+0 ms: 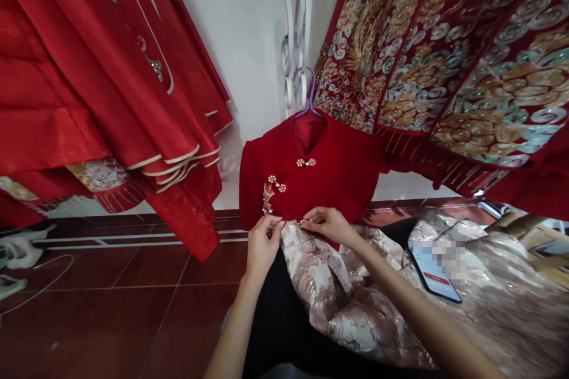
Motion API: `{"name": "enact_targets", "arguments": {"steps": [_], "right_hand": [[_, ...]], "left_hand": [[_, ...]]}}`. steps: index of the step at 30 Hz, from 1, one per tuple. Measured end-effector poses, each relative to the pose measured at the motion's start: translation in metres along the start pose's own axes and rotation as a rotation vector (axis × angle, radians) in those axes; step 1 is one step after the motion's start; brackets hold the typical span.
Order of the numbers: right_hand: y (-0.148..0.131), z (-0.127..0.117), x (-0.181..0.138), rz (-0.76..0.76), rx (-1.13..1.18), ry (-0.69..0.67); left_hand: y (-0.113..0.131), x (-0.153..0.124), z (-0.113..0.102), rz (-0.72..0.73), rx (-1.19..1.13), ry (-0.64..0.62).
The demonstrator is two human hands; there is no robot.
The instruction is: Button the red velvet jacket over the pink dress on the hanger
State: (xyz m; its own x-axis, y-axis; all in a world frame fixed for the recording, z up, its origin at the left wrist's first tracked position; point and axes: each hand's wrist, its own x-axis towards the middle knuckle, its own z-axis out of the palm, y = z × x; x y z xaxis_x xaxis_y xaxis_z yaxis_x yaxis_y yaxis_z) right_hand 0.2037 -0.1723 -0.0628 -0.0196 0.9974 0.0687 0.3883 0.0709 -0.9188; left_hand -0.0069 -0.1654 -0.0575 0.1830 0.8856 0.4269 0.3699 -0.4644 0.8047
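Observation:
A short red velvet jacket (338, 171) hangs in front of me on a purple hanger (310, 100). It carries a gold flower-and-pearl clasp (306, 162) below the collar and a jewelled brooch-like ornament (269, 194) on its left side. At the jacket's lower edge my left hand (261, 244) is closed in a pinch, seemingly on its red cloth. To its right, my right hand (329, 225) pinches at a small gold ornament (303, 222) by the same edge; the fingers partly hide it. Shiny beige-and-brown brocade fabric (360, 284) lies just beneath both hands, over my lap.
A phone (434, 277) with its screen lit rests on the brocade at right. Red garments (146, 82) hang at left, an embroidered red gown (444, 53) at upper right. Behind the hanger stands a white scrolled metal rack (296, 29). Pale shoes (20, 251) are on the tiled floor (146, 302).

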Motion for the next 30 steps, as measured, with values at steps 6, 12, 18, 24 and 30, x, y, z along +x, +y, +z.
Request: {"name": "enact_targets", "arguments": {"steps": [6,12,18,24,30], "right_hand": [[-0.032,-0.052,-0.010,0.103,0.224,-0.234],[-0.054,-0.056,-0.018,0.056,0.248,-0.185],[-0.026,-0.006,-0.006,-0.104,0.135,-0.027],[-0.003,0.012,-0.002,-0.081,-0.070,0.171],[-0.003,0.010,-0.003,-0.103,-0.076,0.145]], "left_hand": [[0.029,-0.011,0.020,0.065,0.065,-0.062],[-0.007,-0.018,0.064,0.117,0.193,-0.150],[-0.014,-0.026,0.062,0.041,0.107,-0.130],[-0.017,-0.023,0.055,-0.152,-0.067,0.007],[-0.017,-0.002,0.058,-0.199,0.081,0.089]]}}
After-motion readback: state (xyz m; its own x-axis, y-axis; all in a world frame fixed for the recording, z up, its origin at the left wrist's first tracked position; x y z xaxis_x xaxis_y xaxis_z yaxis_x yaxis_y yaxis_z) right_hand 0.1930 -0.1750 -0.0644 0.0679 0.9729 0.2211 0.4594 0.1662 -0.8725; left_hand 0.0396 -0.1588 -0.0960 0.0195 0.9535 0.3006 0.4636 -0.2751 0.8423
